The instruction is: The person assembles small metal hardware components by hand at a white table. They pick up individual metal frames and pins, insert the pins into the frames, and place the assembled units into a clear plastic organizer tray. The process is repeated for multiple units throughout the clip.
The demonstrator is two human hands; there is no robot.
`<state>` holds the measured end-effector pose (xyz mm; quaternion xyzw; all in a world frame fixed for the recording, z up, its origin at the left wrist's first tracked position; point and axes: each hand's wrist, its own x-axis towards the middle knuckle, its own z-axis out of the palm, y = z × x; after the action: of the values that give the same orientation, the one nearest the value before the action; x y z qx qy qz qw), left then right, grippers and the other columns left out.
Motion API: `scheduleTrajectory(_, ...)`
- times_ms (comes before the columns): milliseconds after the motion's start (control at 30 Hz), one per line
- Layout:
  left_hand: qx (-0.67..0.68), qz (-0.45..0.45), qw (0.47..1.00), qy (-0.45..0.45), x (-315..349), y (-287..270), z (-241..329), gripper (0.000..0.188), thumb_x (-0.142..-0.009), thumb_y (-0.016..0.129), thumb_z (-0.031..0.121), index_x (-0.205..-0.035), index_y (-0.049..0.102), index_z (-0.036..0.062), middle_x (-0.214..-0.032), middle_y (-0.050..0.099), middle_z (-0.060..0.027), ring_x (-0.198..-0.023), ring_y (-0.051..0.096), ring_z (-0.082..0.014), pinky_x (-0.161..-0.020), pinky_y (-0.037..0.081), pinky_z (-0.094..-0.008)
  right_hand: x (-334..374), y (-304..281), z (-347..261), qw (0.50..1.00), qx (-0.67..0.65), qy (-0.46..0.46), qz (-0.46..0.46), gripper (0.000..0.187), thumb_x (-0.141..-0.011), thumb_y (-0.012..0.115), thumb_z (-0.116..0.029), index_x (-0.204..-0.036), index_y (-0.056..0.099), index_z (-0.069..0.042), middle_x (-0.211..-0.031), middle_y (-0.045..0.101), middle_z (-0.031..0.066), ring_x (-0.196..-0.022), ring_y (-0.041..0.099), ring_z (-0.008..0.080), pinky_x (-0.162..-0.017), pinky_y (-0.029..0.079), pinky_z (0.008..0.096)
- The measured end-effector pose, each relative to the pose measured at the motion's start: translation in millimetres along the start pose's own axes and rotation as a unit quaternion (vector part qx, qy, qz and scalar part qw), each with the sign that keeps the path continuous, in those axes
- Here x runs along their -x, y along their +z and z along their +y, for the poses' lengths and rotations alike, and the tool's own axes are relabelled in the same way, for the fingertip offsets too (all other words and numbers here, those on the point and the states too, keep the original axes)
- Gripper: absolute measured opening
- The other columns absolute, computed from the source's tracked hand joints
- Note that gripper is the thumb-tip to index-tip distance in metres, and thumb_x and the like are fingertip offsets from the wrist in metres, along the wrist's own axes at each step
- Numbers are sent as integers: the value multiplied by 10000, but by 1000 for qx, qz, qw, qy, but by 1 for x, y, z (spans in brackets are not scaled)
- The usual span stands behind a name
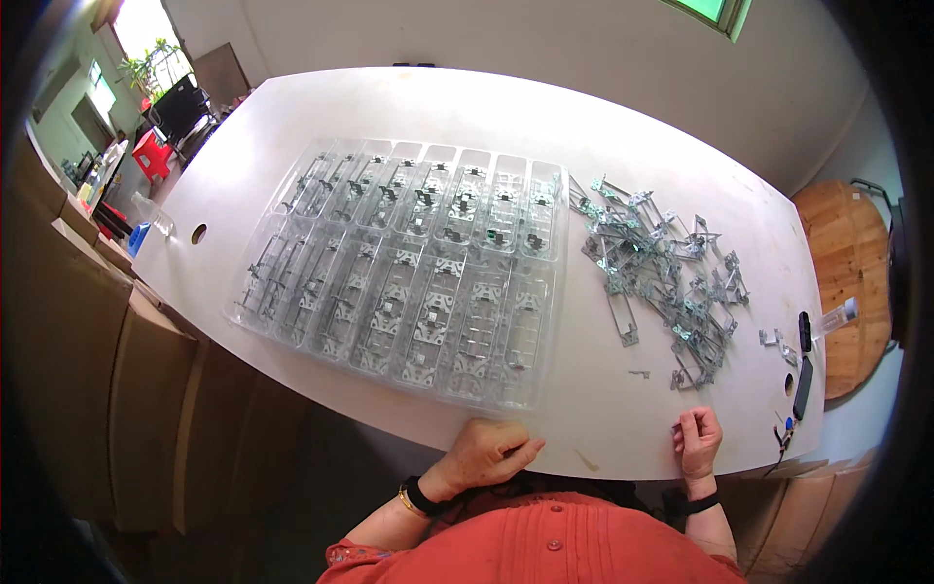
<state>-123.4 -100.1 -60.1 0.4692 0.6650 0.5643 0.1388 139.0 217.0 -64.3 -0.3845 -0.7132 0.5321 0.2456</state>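
Fingers curled closed, left hand (486,456) and right hand (698,445), nothing visibly gripped; heaped metal brackets (634,249) at right hand's twelve o'clock, clear plastic tray (551,336) at left's eleven. Risk (judged): tugging overlapping brackets could bend them.

I'm on one feed, the L head cam: wide fisheye, worn on the person's head, looking fwd & down. Pic's upright & unmirrored, so 9 o'clock = wearer's L. Pic ctr lands on the clear tray (551,326), mid-dist. Nearest the lens is the red shirt (555,540), approx 5–6 o'clock. The table (603,428) spans most of the view, its far edge bowing up toward 12; past it I get wall (525,34) at 12–1. Out wide: a plant (151,73) approx 10, well back; cartons (146,409) approx 8; round wooden board (846,282) at 3. Black lens rim clips all corners.
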Motion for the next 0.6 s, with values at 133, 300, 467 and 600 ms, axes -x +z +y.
scheduleTrajectory(133,-5,-4,1000,-9,1,-2,1,412,-982,784,136,-682,521,32,-621,475,-125,-521,454,-313,-516,373,-430,-1,-2,2,1000,7,4,-4,179,-1079,712,-206,-969,627,-94,-764,668,-6,-547,542,30,-466,416,201)
scheduleTrajectory(300,13,1,1000,-11,1,-1,0,402,-980,776,120,-685,517,33,-623,461,-130,-519,445,-301,-519,366,-427,-1,0,5,1000,10,-7,6,180,-1079,712,-208,-971,629,-91,-769,681,0,-546,546,32,-466,421,204)
scheduleTrajectory(467,45,-2,999,-29,2,-3,4,419,-978,773,101,-682,484,36,-619,420,-117,-524,387,-272,-516,338,-413,2,-3,1,1000,24,1,-1,161,-1078,699,-183,-970,628,-86,-767,683,0,-554,556,36,-471,426,214)
scheduleTrajectory(600,21,2,999,-40,2,-1,3,436,-982,768,109,-682,461,36,-618,401,-123,-530,368,-265,-513,331,-408,5,1,-3,1000,0,14,7,156,-1077,691,-167,-958,635,-83,-764,682,-3,-562,559,36,-477,428,216)
